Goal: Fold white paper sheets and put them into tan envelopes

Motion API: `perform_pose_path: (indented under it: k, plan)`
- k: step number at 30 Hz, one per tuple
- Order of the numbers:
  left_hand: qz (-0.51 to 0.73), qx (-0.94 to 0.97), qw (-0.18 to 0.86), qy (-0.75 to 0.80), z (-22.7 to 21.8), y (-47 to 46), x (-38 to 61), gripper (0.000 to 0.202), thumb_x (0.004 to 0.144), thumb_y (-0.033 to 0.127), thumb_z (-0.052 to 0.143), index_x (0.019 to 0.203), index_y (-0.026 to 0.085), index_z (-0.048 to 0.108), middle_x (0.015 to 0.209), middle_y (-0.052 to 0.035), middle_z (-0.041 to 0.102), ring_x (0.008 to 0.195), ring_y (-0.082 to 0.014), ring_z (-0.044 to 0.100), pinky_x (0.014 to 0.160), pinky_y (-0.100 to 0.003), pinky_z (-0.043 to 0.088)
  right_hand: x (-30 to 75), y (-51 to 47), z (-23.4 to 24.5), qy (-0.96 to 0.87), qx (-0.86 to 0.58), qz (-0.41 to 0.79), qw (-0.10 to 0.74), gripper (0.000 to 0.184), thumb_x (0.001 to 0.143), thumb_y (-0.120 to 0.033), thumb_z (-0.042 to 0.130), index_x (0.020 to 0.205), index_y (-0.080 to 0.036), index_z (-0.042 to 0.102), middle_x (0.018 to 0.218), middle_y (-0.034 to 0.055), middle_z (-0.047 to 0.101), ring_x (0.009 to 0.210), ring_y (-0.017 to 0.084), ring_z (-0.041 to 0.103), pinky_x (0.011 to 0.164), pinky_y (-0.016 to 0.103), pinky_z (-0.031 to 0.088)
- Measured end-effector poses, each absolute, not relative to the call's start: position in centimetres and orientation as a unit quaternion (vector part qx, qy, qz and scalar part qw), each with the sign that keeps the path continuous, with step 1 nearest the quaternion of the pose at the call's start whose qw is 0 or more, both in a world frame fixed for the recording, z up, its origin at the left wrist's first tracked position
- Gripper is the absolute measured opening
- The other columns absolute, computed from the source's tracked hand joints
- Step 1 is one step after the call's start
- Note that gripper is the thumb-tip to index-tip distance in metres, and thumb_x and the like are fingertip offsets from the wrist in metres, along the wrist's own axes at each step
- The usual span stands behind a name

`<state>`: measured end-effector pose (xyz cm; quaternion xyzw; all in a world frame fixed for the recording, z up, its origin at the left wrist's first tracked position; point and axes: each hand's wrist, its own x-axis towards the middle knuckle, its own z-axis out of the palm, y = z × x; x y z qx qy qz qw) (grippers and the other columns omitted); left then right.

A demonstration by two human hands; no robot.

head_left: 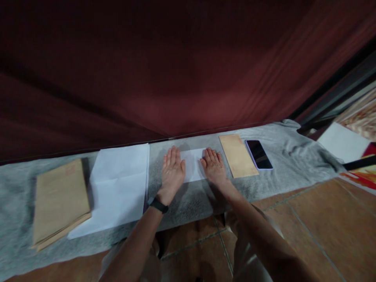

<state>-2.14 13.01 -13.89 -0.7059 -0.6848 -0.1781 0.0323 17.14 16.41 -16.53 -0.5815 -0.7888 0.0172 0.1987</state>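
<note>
A folded sheet of white paper [194,166] lies on the grey cloth in front of me, between my two hands. My left hand [172,169], with a dark band on its wrist, is flat with fingers stretched out at the paper's left end. At the right end, my right hand [214,166] lies palm down, fingers a little spread. Both hands cover the ends of the paper. Right of my right hand sits a single brown envelope [238,156]. To the left of my left hand is a stack of larger white sheets [120,184] with a crease across the top one.
A pile of brown envelopes [62,199] rests at the far left, partly over the white sheets. A phone [259,154] lies beside the single envelope. Grey cloth [296,156] covers the narrow surface. A dark red curtain [182,70] hangs behind; tiled floor [329,211] is below.
</note>
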Motion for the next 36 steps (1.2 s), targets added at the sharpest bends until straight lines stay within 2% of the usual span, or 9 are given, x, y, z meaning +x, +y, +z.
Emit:
perform_pose_path:
  k: [5,9,18,24,33,36]
  plan:
    - [-0.138,-0.761,-0.018,-0.633,-15.2,13.3,0.4,0.059,0.102,0.025,0.03,0.159,0.009,0.033,0.166,-0.0141,0.034,0.157,-0.0283,0.021,0.128,-0.052,0.023,14.5,16.0,-15.5,-0.827,-0.517,0.078,0.205,0.056,0.109,-0.038,0.027,0.157,-0.014,0.04,0.164,0.0101,0.037,0.153,0.024,0.032,0.125,0.045,0.027]
    - [-0.109,-0.778,-0.016,-0.618,-16.0,13.1,0.2,0.063,0.098,0.02,0.038,0.159,0.008,0.031,0.165,-0.0158,0.035,0.157,-0.0269,0.023,0.128,-0.05,0.022,12.9,15.4,-15.5,-0.851,-0.477,0.108,0.192,0.056,0.11,-0.039,0.027,0.16,-0.015,0.035,0.164,0.0077,0.038,0.153,0.02,0.032,0.127,0.041,0.025]
    - [-0.123,-0.765,-0.021,-0.632,-15.9,12.9,-0.5,0.06,0.1,0.02,0.029,0.159,0.01,0.033,0.166,-0.0132,0.034,0.157,-0.0251,0.021,0.129,-0.049,0.016,13.8,15.6,-16.3,-0.842,-0.502,0.073,0.184,0.055,0.109,-0.039,0.032,0.157,-0.016,0.041,0.162,0.0111,0.04,0.152,0.025,0.036,0.126,0.048,0.026]
    - [-0.117,-0.743,-0.01,-0.659,-15.8,12.8,-1.5,0.059,0.103,0.028,0.027,0.158,0.008,0.034,0.165,-0.0145,0.034,0.157,-0.0251,0.023,0.128,-0.048,0.015,14.9,16.1,-16.7,-0.83,-0.529,0.051,0.171,0.056,0.108,-0.041,0.036,0.156,-0.013,0.042,0.163,0.0126,0.039,0.151,0.027,0.036,0.125,0.047,0.026]
    - [-0.111,-0.697,-0.006,-0.708,-15.7,12.8,-2.7,0.06,0.103,0.034,0.032,0.158,0.01,0.037,0.165,-0.0161,0.034,0.156,-0.0294,0.025,0.127,-0.051,0.019,16.8,16.4,-16.9,-0.811,-0.554,0.037,0.186,0.058,0.107,-0.041,0.035,0.156,-0.01,0.041,0.162,0.0156,0.039,0.151,0.03,0.037,0.124,0.05,0.027]
    - [-0.105,-0.676,-0.006,-0.73,-15.3,12.5,-3.3,0.06,0.102,0.034,0.035,0.155,0.007,0.04,0.164,-0.0195,0.034,0.155,-0.0312,0.028,0.126,-0.05,0.022,17.5,16.4,-17.0,-0.807,-0.56,0.034,0.186,0.06,0.107,-0.042,0.034,0.156,-0.008,0.041,0.162,0.0169,0.039,0.15,0.031,0.038,0.124,0.05,0.026]
